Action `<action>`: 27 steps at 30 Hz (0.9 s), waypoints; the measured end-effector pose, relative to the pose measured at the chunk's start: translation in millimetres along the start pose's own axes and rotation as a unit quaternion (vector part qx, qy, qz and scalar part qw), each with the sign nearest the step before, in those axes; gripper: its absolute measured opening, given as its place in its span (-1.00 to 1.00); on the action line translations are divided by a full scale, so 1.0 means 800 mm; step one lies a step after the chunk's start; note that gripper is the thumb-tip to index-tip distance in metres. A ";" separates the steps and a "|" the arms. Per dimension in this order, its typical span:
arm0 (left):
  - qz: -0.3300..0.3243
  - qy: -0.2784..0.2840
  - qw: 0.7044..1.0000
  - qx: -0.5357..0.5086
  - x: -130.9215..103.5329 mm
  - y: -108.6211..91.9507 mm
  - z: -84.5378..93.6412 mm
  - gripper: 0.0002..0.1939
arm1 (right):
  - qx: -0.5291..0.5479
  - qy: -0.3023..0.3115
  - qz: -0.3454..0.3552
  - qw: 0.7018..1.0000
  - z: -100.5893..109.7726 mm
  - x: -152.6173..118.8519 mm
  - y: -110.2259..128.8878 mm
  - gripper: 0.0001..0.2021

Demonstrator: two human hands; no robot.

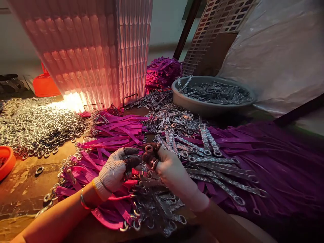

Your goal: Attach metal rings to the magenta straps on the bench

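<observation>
Both hands wear pale gloves with dark, worn fingertips and meet above the pile at the centre. My right hand point(170, 168) is closed, and a small metal ring point(149, 148) shows at its fingertips. My left hand point(112, 172) is curled shut beside it; what its fingers hold is hidden in shadow. Beneath and left of the hands lie magenta straps point(118, 135) with metal rings at their ends. Silvery chain-like strips point(215, 160) with ring ends spread to the right and below.
A heap of loose metal rings point(37, 125) covers the left of the wooden table point(22, 182), by an orange bowl point(6, 162). Clear ribbed plastic sheets point(83, 50) stand behind. A grey basin point(202, 106) holds more strips. Long purple straps point(283, 162) drape at right.
</observation>
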State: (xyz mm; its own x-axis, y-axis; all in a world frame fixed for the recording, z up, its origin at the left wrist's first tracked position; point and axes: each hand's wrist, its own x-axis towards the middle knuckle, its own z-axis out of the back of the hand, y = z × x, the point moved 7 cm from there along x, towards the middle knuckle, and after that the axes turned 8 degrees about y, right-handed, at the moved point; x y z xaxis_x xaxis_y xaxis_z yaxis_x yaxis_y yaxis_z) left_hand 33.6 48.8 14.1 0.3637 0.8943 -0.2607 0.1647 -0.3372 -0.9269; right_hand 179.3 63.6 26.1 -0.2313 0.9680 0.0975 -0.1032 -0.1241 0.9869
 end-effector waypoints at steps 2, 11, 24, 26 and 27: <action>0.021 0.006 1.000 -0.018 0.001 0.002 -0.002 -0.55 | -0.042 0.008 0.012 0.999 0.007 0.001 -0.003 -0.69; -0.049 0.042 0.996 0.065 0.006 -0.010 0.000 -0.51 | -0.254 0.156 0.087 0.951 -0.018 -0.007 0.035 -0.61; -0.012 0.069 0.991 0.111 0.044 -0.007 0.008 -0.75 | -0.369 0.127 -0.066 0.918 -0.026 -0.014 0.008 -0.82; -0.049 0.071 0.965 0.246 0.073 -0.030 0.020 -0.70 | -0.345 0.082 -0.079 0.932 -0.012 -0.010 0.003 -0.81; -0.077 0.049 0.936 0.341 0.090 -0.046 0.028 -0.68 | -0.342 0.064 -0.079 0.934 -0.006 -0.008 0.003 -0.80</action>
State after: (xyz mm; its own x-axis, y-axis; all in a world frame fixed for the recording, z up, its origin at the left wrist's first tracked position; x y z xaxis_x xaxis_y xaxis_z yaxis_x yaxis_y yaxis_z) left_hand 33.2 132.4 23.5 0.4717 0.8742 -0.1154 -0.3898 0.0894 -0.9165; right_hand 176.2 56.1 27.1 -0.2709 0.9572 -0.1016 -0.7297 -0.1354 0.6703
